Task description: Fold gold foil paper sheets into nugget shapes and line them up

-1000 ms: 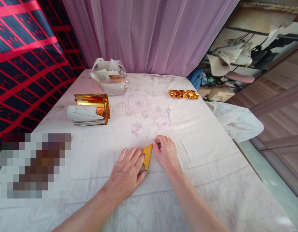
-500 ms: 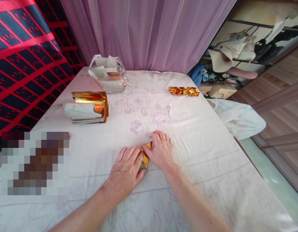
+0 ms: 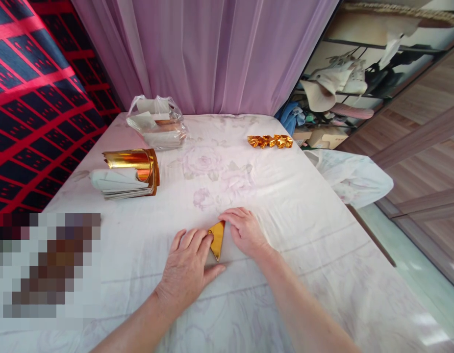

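Observation:
A small piece of gold foil paper (image 3: 217, 240), folded into a triangle, lies on the table between my hands. My left hand (image 3: 186, 264) rests flat to its left, fingertips on the paper's edge and thumb spread away. Curled in from the right, my right hand (image 3: 245, 230) has its fingers closed at the triangle's upper corner; the thumb's grip is partly hidden.
The table wears a pale floral cloth (image 3: 286, 206). To the left stand a curled stack of gold paper sheets (image 3: 131, 171) and a clear plastic bag of paper (image 3: 159, 125). A row of folded gold pieces (image 3: 270, 141) lies far right. A white bag (image 3: 359, 179) hangs beyond the right edge.
My right thumb has come off the middle of the gold paper, and the right fingers have shifted to its upper corner. More of the triangle shows. My left thumb has spread from it.

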Demonstrator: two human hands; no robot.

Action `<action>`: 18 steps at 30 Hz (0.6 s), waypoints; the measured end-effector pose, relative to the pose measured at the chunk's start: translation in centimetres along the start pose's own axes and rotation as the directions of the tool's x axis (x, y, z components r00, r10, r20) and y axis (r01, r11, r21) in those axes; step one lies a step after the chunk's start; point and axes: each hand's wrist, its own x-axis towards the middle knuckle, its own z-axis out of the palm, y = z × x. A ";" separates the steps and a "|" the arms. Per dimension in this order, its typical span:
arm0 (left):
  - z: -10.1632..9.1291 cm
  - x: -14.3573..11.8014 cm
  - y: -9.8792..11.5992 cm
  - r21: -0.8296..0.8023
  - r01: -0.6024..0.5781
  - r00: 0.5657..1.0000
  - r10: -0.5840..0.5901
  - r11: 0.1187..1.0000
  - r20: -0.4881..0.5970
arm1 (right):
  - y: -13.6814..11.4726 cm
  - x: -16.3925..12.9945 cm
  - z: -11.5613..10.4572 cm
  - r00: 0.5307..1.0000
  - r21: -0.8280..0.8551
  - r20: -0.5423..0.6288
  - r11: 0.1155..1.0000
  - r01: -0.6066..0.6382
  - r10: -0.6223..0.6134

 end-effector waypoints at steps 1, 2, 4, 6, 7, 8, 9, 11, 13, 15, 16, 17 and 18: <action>0.0 0.0 0.0 0.002 0.008 1.000 -0.008 1.000 -0.010 | 0.1 -0.1 -0.1 1.000 0.024 0.010 0.999 0.029 -0.029; 0.0 0.1 0.0 0.004 0.016 1.000 -0.016 1.000 -0.020 | 0.2 -0.1 -0.2 0.999 0.043 0.012 0.998 0.044 -0.044; 0.0 0.1 -0.1 0.002 0.024 0.999 -0.024 1.000 -0.042 | 0.3 -0.2 -0.4 0.998 0.065 0.020 0.996 0.062 -0.063; -0.1 0.1 -0.2 -0.003 0.025 0.998 -0.025 1.000 -0.057 | 0.3 -0.1 -0.6 0.997 0.080 0.035 0.994 0.072 -0.075; -0.1 0.2 -0.4 -0.005 0.026 0.998 -0.026 1.000 -0.060 | 0.3 0.0 -0.7 0.996 0.087 0.041 0.993 0.075 -0.079; -0.2 0.2 -0.5 -0.005 0.027 0.998 -0.028 1.000 -0.062 | 0.3 0.0 -0.7 0.995 0.095 0.048 0.992 0.079 -0.084; -0.3 0.2 -0.7 -0.005 0.029 0.998 -0.029 1.000 -0.063 | 0.4 0.1 -0.8 0.995 0.103 0.053 0.991 0.084 -0.090; -0.5 0.2 -1.2 0.002 0.031 0.997 -0.030 1.000 -0.065 | 0.4 0.1 -0.9 0.993 0.111 0.059 0.989 0.095 -0.102; -0.6 0.3 -1.7 0.019 0.020 0.997 -0.019 1.000 -0.074 | 0.5 0.1 -0.9 0.992 0.107 0.059 0.989 0.103 -0.110; -0.7 0.4 -2.2 0.040 0.003 0.996 0.000 0.999 -0.084 | 0.6 0.1 -0.8 0.992 0.098 0.050 0.989 0.113 -0.118; -0.7 0.4 -2.3 0.049 -0.004 0.996 0.009 0.999 -0.091 | 0.6 0.2 -0.7 0.991 0.094 0.044 0.988 0.119 -0.124; -0.7 0.4 -2.5 0.056 -0.010 0.995 0.015 0.998 -0.096 | 0.6 0.2 -0.7 0.991 0.090 0.037 0.988 0.126 -0.130; -0.7 0.5 -2.7 0.059 -0.014 0.995 0.020 0.998 -0.101 | 0.7 0.2 -0.6 0.990 0.085 0.028 0.987 0.133 -0.136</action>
